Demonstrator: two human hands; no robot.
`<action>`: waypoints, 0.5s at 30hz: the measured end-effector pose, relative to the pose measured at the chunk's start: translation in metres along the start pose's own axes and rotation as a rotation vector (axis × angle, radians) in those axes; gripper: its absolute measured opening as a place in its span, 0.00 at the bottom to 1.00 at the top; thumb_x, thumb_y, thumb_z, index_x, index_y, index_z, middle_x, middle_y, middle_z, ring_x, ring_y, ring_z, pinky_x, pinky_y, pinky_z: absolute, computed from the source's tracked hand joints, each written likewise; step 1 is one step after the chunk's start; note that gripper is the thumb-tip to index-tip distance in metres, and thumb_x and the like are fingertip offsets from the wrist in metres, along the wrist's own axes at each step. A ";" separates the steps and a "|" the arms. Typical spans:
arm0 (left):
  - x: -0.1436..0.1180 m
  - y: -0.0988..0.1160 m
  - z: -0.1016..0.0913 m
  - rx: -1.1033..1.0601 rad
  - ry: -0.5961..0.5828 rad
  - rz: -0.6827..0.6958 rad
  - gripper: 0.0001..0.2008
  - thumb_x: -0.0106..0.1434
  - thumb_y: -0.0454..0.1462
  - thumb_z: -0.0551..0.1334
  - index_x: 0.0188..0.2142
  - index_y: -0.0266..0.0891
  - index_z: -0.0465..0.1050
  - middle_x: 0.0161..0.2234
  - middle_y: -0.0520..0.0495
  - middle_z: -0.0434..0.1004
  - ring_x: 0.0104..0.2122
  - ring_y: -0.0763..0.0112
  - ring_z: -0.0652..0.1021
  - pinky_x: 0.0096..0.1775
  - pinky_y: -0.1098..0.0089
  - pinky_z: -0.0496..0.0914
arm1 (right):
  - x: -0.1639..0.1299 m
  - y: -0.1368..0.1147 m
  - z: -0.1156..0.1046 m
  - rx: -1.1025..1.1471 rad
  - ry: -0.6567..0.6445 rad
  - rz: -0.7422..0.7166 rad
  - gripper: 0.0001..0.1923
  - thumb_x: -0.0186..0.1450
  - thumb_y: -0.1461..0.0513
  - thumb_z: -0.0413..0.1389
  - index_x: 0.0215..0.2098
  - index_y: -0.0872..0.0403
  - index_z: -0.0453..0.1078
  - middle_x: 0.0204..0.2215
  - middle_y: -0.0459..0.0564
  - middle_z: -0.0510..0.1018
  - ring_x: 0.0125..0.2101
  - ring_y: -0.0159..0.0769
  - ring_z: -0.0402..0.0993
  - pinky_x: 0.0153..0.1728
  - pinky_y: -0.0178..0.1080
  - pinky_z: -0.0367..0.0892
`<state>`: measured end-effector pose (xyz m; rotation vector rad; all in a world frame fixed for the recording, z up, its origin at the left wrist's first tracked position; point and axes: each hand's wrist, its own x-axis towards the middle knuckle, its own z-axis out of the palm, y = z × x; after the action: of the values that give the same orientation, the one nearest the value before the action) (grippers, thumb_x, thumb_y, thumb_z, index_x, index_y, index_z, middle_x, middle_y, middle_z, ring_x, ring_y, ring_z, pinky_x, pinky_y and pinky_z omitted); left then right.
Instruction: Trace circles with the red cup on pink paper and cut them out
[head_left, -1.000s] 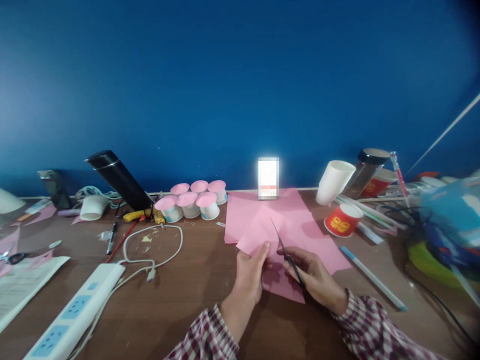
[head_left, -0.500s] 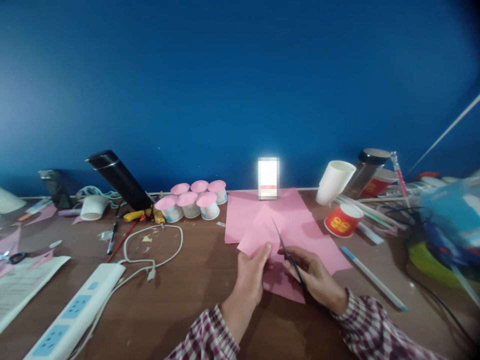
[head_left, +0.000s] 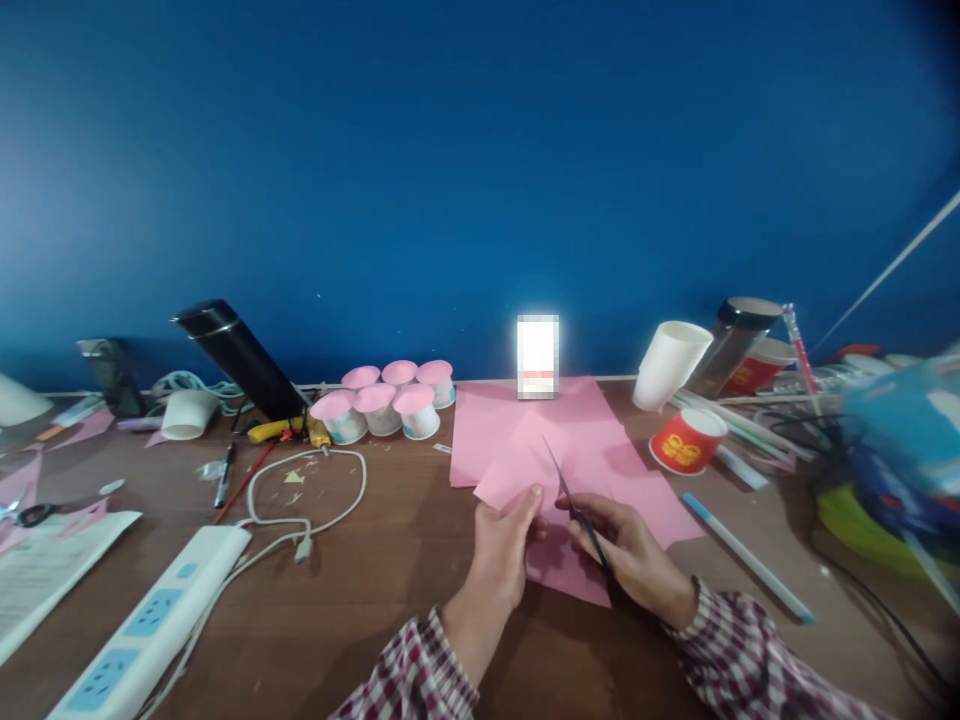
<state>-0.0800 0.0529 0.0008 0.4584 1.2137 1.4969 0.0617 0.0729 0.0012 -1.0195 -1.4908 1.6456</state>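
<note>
My left hand (head_left: 506, 550) is closed on a small piece of pink paper (head_left: 517, 465), its thumb lying on top near the lower edge. In my right hand (head_left: 626, 550) is a pair of dark scissors (head_left: 571, 505), the blades pointing up and away beside the paper's right part. Whether the blades are cutting into the paper I cannot tell. Under both hands lie larger pink sheets (head_left: 480, 420), spread on the brown table (head_left: 405, 610). My fingers hide part of the scissors' handles.
Several small cups with pink tops (head_left: 379, 400) stand left of the sheets. To the right are a red paper cup (head_left: 686, 442), stacked white cups (head_left: 670, 365) and a pen (head_left: 750, 560). A power strip (head_left: 154, 620), white cable (head_left: 364, 480) and black flask (head_left: 236, 360) lie leftward.
</note>
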 end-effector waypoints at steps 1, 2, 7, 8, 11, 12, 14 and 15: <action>0.000 0.000 0.000 0.003 0.000 0.001 0.16 0.47 0.42 0.69 0.28 0.31 0.70 0.18 0.53 0.67 0.17 0.79 0.68 0.21 0.76 0.64 | 0.000 0.000 0.000 -0.001 0.001 0.002 0.23 0.58 0.53 0.59 0.46 0.60 0.66 0.21 0.42 0.66 0.18 0.24 0.57 0.18 0.30 0.55; 0.001 -0.001 -0.001 0.004 0.002 0.001 0.16 0.47 0.42 0.69 0.28 0.32 0.70 0.17 0.53 0.67 0.17 0.79 0.68 0.21 0.76 0.64 | 0.000 -0.001 0.000 -0.001 0.002 0.005 0.24 0.58 0.53 0.59 0.46 0.60 0.66 0.20 0.42 0.66 0.18 0.24 0.57 0.18 0.30 0.55; 0.002 -0.002 -0.001 -0.013 0.021 -0.015 0.16 0.46 0.43 0.69 0.26 0.32 0.69 0.16 0.54 0.67 0.16 0.79 0.67 0.20 0.76 0.63 | -0.001 0.000 0.000 -0.007 0.011 0.010 0.24 0.57 0.53 0.59 0.46 0.60 0.66 0.19 0.41 0.64 0.18 0.25 0.56 0.16 0.30 0.54; 0.002 -0.002 -0.001 -0.015 0.017 -0.015 0.16 0.46 0.43 0.69 0.25 0.32 0.69 0.16 0.54 0.67 0.16 0.79 0.67 0.20 0.76 0.63 | -0.001 0.000 0.000 -0.008 0.009 0.008 0.24 0.58 0.53 0.59 0.46 0.60 0.66 0.19 0.41 0.64 0.17 0.25 0.56 0.16 0.31 0.55; 0.001 -0.001 -0.001 -0.006 0.012 -0.014 0.16 0.46 0.43 0.69 0.26 0.32 0.70 0.16 0.54 0.67 0.17 0.79 0.67 0.20 0.76 0.63 | -0.001 0.000 0.001 -0.010 0.008 0.003 0.24 0.58 0.53 0.58 0.46 0.60 0.66 0.19 0.41 0.64 0.17 0.25 0.56 0.17 0.31 0.55; 0.001 -0.001 -0.001 0.003 0.016 -0.016 0.16 0.46 0.43 0.69 0.26 0.31 0.70 0.17 0.53 0.67 0.17 0.79 0.67 0.20 0.76 0.63 | 0.000 0.000 0.001 -0.011 0.009 0.006 0.24 0.58 0.53 0.58 0.46 0.60 0.66 0.19 0.41 0.64 0.17 0.25 0.56 0.17 0.31 0.55; 0.001 0.000 -0.001 0.021 0.028 -0.023 0.17 0.46 0.43 0.69 0.27 0.31 0.71 0.17 0.53 0.68 0.16 0.79 0.67 0.20 0.76 0.63 | 0.000 -0.001 0.001 -0.011 0.010 0.019 0.24 0.57 0.52 0.59 0.46 0.59 0.66 0.19 0.41 0.64 0.17 0.25 0.57 0.17 0.31 0.55; 0.001 0.000 -0.001 0.023 0.030 -0.025 0.17 0.45 0.43 0.69 0.27 0.31 0.71 0.17 0.53 0.68 0.17 0.79 0.68 0.20 0.76 0.63 | 0.000 -0.001 0.001 -0.012 0.012 0.022 0.25 0.57 0.52 0.59 0.46 0.59 0.66 0.19 0.41 0.64 0.18 0.25 0.57 0.17 0.31 0.55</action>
<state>-0.0810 0.0537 0.0002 0.4358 1.2576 1.4743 0.0610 0.0722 0.0023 -1.0537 -1.4881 1.6452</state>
